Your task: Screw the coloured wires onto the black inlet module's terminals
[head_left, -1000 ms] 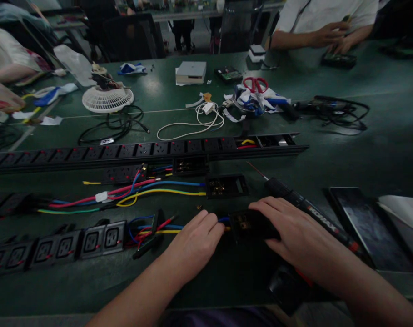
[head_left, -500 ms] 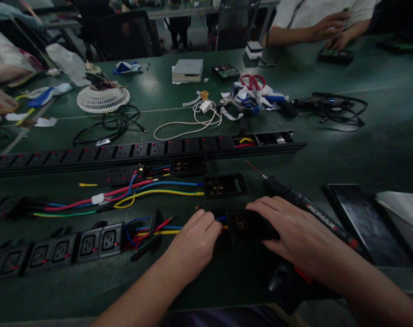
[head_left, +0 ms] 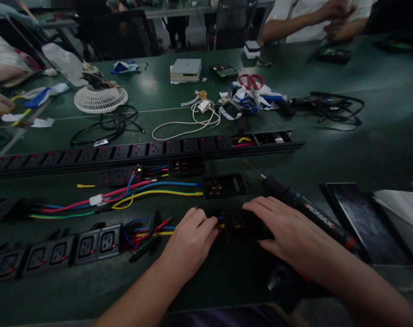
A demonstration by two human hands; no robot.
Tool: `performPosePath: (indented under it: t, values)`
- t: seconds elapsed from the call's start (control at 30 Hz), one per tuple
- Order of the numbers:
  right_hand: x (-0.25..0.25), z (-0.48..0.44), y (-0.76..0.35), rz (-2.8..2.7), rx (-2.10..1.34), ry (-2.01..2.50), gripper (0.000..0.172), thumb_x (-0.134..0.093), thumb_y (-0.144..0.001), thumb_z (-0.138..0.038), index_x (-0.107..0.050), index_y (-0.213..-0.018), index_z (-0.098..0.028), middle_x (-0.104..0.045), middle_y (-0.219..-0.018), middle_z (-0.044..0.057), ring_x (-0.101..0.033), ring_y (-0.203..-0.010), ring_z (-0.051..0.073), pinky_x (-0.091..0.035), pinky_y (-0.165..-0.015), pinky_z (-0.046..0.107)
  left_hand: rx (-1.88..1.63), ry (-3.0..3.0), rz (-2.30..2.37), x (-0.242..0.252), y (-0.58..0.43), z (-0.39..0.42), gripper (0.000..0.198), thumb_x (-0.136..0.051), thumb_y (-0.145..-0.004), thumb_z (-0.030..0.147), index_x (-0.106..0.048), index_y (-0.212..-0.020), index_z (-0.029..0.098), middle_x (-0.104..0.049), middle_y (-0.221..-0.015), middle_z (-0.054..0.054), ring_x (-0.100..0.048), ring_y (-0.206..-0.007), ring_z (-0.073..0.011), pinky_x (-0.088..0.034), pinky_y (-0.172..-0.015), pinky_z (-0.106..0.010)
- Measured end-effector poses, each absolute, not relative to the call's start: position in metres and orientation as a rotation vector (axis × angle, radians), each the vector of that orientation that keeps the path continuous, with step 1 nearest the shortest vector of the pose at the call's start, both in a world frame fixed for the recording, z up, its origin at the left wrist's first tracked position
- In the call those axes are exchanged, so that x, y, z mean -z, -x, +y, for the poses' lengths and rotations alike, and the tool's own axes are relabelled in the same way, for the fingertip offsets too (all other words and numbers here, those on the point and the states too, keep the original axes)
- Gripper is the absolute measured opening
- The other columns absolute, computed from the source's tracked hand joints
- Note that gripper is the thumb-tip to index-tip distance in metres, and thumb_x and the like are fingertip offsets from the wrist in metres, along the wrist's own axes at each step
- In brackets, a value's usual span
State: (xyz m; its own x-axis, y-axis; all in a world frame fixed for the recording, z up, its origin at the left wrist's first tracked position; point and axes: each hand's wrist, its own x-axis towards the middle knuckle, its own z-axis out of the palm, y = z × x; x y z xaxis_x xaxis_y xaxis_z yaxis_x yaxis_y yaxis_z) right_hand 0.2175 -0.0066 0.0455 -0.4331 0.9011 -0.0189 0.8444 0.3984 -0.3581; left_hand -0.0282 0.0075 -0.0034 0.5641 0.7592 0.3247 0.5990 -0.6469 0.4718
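Note:
My left hand (head_left: 194, 234) is closed around blue and yellow wires (head_left: 163, 233) close to where they enter a small black terminal box (head_left: 236, 227). My right hand (head_left: 277, 225) grips that box from its right end, thumb below and fingers above. Brass-coloured contacts show inside the box. To the left, the wires lead to a black socket strip (head_left: 87, 245), with a loose cluster of thin red and blue wires at its end. Just beyond my hands lies a similar black box (head_left: 223, 185) with blue and yellow-green wires attached.
A black power screwdriver (head_left: 305, 209) lies beyond my right hand, near a dark phone-like slab (head_left: 359, 218). A long socket strip (head_left: 138, 150) crosses the table. Farther back are red-handled scissors (head_left: 250, 81), a white cable (head_left: 186, 129) and a white fan grille (head_left: 100, 100). Co-workers sit opposite.
The box and both my hands sit slightly farther left in view, along with the whole scene. My grip looks the same. Across the table, a co-worker's hands have risen off a dark device.

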Motion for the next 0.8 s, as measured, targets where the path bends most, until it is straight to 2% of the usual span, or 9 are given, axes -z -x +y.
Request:
performPosePath:
  t: [0.27,0.47,0.63,0.7,0.8]
  values:
    - [-0.046,-0.001,-0.216,-2.512,-0.349,1.488,0.076,-0.084,-0.055,-0.003,-0.050,-0.120,-0.022,-0.056,-0.118,0.001,-0.054,-0.107,0.024,-0.054,-0.085,0.047,-0.738,-2.570,0.998,0.003,0.027,0.007,0.017,-0.046,-0.098,0.011,-0.063,-0.098,0.013,-0.052,-0.079,-0.004,-0.047,-0.074,-0.0182,-0.048,-0.070,-0.032]
    - [-0.047,-0.004,-0.215,-2.494,-0.418,1.481,0.075,-0.078,-0.061,0.001,-0.046,-0.124,-0.023,-0.053,-0.121,-0.001,-0.051,-0.110,0.019,-0.051,-0.093,0.043,-0.608,-2.582,0.988,0.002,0.028,0.005,0.021,-0.043,-0.099,0.011,-0.061,-0.089,0.014,-0.052,-0.081,-0.005,-0.046,-0.076,-0.0192,-0.047,-0.067,-0.033]
    - [-0.046,-0.008,-0.216,-2.485,-0.511,1.527,0.069,-0.073,-0.067,0.001,-0.045,-0.126,-0.024,-0.051,-0.123,-0.001,-0.049,-0.113,0.018,-0.048,-0.098,0.044,-0.612,-2.566,1.028,0.003,0.026,0.004,0.019,-0.044,-0.097,0.011,-0.062,-0.094,0.015,-0.053,-0.081,-0.005,-0.048,-0.077,-0.0198,-0.049,-0.072,-0.035]
    - [-0.045,-0.011,-0.218,-2.503,-0.468,1.545,0.074,-0.076,-0.067,-0.003,-0.041,-0.129,-0.025,-0.050,-0.125,0.000,-0.048,-0.116,0.018,-0.048,-0.099,0.043,-0.649,-2.549,1.049,0.002,0.026,0.004,0.015,-0.047,-0.096,0.012,-0.061,-0.099,0.015,-0.055,-0.083,-0.005,-0.049,-0.080,-0.0206,-0.050,-0.077,-0.038]
    - [-0.048,-0.018,-0.221,-2.538,-0.339,1.578,0.093,-0.083,-0.063,-0.014,-0.032,-0.141,-0.025,-0.041,-0.139,0.001,-0.041,-0.127,0.019,-0.048,-0.103,0.042,-0.728,-2.465,1.106,-0.005,0.030,0.002,0.012,-0.051,-0.093,0.017,-0.058,-0.103,0.015,-0.057,-0.089,-0.007,-0.051,-0.086,-0.0224,-0.048,-0.079,-0.040]
